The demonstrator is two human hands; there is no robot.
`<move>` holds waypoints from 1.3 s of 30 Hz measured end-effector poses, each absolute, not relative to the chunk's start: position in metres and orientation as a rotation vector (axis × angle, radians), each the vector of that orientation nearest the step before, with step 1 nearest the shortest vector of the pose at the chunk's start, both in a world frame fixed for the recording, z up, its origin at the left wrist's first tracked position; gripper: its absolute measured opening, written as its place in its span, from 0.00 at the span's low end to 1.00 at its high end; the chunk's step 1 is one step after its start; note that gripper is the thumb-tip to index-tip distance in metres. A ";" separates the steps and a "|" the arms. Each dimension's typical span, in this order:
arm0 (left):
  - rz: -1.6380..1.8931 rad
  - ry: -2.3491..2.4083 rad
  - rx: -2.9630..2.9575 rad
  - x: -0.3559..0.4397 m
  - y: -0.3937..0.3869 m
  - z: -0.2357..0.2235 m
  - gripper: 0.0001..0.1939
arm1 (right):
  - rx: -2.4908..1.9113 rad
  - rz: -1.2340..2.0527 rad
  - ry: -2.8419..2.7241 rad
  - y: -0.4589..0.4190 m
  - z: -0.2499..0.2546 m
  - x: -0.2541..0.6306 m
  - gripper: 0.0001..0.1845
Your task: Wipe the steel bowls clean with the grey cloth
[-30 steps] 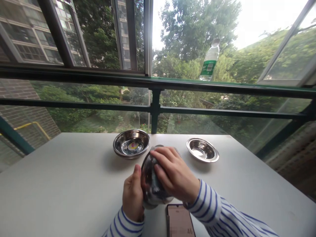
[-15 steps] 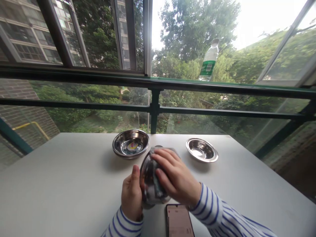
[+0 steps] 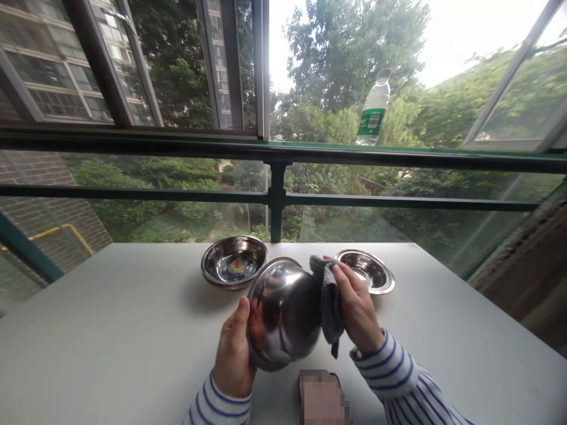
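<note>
Tilted on its side above the white table, a shiny metal bowl (image 3: 283, 313) shows its rounded outside. My left hand (image 3: 234, 345) grips its left rim, thumb up along the edge and the other fingers hidden behind. At the bowl's right side, my right hand (image 3: 358, 307) is closed on a grey cloth (image 3: 330, 301) that hangs down in folds. Whether the cloth touches the bowl I cannot tell. Behind the left of the bowl stand stacked metal bowls (image 3: 234, 261) with a coloured sticker inside. A wide-rimmed metal bowl (image 3: 376, 271) sits partly behind my right hand.
A phone (image 3: 322, 398), blurred out, lies on the white table (image 3: 124, 330) at the near edge. Beyond the table's far edge runs a dark green railing (image 3: 177, 147) with glass panels. A plastic bottle (image 3: 372, 109) with a green label stands on the rail.
My right hand has moved right, off the bowl's outer surface, and the cloth now hangs from it in full view. My left hand keeps its grip; the bowl's outside shows more.
</note>
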State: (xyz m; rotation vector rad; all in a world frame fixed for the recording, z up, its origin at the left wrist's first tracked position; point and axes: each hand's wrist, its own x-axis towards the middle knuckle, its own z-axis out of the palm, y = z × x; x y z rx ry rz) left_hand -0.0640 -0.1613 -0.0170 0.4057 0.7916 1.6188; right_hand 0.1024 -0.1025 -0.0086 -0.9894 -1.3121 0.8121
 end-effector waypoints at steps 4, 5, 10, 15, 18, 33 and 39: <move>1.584 0.760 0.382 -0.064 -0.164 -0.016 0.15 | -0.967 0.859 -1.189 -0.110 -0.019 0.103 0.18; 1.581 0.753 0.378 -0.065 -0.164 -0.017 0.14 | -0.958 0.863 -1.169 -0.110 -0.021 0.103 0.18; 1.527 0.759 0.272 -0.069 -0.162 -0.022 0.10 | -0.920 0.933 -0.990 -0.109 -0.023 0.105 0.20; 1.528 0.818 0.104 -0.071 -0.156 -0.020 0.13 | -0.782 1.100 -0.934 -0.104 -0.027 0.110 0.22; 1.481 0.747 0.080 -0.072 -0.153 -0.017 0.15 | -0.708 1.242 -0.872 -0.102 -0.027 0.110 0.22; 1.464 0.751 0.078 -0.066 -0.153 -0.022 0.15 | -0.910 0.689 -1.710 -0.128 -0.021 0.104 0.19; 1.463 0.751 0.080 -0.071 -0.152 -0.021 0.16 | -0.854 0.393 -2.131 -0.134 -0.026 0.105 0.30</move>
